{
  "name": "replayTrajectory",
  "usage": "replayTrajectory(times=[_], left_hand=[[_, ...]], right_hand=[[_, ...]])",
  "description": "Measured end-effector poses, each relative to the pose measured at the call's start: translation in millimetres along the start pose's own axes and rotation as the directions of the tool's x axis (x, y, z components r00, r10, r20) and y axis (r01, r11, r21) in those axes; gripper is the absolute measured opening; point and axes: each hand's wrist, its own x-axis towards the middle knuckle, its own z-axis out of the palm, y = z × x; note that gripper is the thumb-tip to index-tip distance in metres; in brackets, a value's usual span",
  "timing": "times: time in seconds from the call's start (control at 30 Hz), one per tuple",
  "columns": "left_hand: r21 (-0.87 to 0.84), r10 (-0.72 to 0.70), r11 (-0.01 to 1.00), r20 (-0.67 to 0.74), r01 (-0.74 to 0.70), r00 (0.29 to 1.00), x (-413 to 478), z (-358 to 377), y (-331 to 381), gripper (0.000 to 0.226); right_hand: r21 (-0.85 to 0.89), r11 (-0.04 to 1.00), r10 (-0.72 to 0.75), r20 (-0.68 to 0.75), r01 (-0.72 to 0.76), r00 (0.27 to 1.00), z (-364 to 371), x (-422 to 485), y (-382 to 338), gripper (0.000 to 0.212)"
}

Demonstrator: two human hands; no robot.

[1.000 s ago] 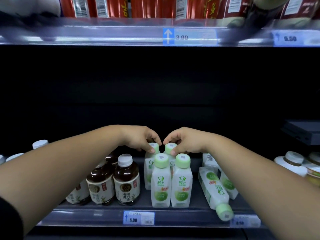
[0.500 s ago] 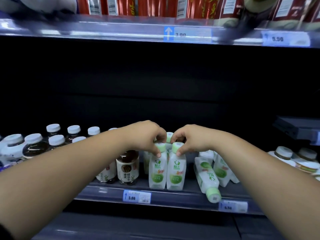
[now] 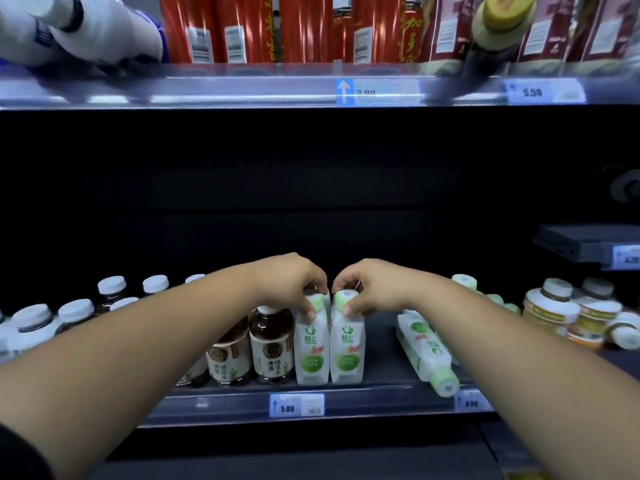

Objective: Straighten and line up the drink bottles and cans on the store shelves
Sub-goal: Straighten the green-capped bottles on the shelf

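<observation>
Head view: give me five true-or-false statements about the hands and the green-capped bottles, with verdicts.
1. The left hand pinches the cap of the left bottle. True.
2. The right hand holds nothing. False: it pinches the cap of the right bottle.
3. A fallen bottle lies cap-forward, right of the pair. True.
4. The held bottles stand far apart. False: they stand upright, side by side, close together.
5. The price tag below them reads 3.00. False: it reads 5.00.
</observation>
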Motion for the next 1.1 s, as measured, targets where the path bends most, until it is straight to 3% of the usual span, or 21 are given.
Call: replayTrajectory(times=[0.17,0.3,0.5,0.6,0.8,0.97,1.1], left_hand=[[0.029,0.087,0.996,-0.058,-0.086,0.995,1.5,-3.3,8.2,0.054],[0.066,0.209,0.977,-0.174,-0.201,0.962,6.8,-3.2,34.8,0.053],[0.071,0.416,0.909,-0.139,-0.410,0.898,27.0,10.5,94.8,0.047],[0.051,0.424,0.906,-0.105,-0.421,0.899,47.3,27.7,122.9,0.048],[0.064,0.372,0.924,0.072,-0.377,0.925,72.8,89.2,151.1,0.059],[0.199,0.339,0.914,0.098,-0.352,0.936,79.8,123.7,162.2,0.064],[0.339,0.348,0.872,0.075,-0.353,0.934,82.8,128.2,170.7,0.055]], right_hand=[[-0.070,0.997,0.007,-0.013,-0.008,1.000,-6.5,-11.6,-2.9,0.045],[-0.059,0.998,0.006,-0.122,-0.013,0.993,-28.3,-35.1,8.4,0.050],[-0.182,0.978,0.056,-0.249,-0.104,0.967,-69.4,-84.0,49.1,0.052],[-0.283,0.944,0.082,-0.299,-0.170,0.951,-84.4,-103.3,78.3,0.053],[-0.254,0.944,0.146,-0.245,-0.209,0.959,-91.9,-109.6,128.7,0.064],[-0.196,0.964,0.124,-0.260,-0.178,0.958,-82.7,-98.4,146.3,0.047],[-0.206,0.969,0.068,-0.295,-0.133,0.953,-78.5,-92.6,151.8,0.030]])
